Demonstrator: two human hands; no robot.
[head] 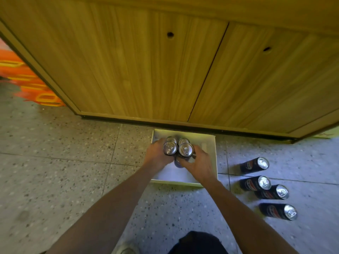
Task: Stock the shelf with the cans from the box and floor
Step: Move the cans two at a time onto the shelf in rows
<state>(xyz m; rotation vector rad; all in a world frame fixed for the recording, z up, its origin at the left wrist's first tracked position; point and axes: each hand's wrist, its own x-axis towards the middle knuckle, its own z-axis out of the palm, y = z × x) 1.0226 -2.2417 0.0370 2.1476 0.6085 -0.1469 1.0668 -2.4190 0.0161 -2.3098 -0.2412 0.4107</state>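
Observation:
A shallow white box [211, 143] lies on the floor against the base of a wooden cabinet. Over it, a tight cluster of dark cans with silver tops [177, 147] is clamped between both hands. My left hand [157, 154] presses on the cluster's left side. My right hand [199, 163] wraps the right side, fingers under the front can. Several more dark cans [264, 183] stand on the floor to the right of the box. No shelf is in view.
The wooden cabinet doors [165, 70] rise directly behind the box, shut, each with a round hole. Orange crates [27, 83] sit at the far left. Speckled tile floor [64, 171] spreads to the left. My shoe [126, 249] and dark trouser leg [198, 242] are at the bottom.

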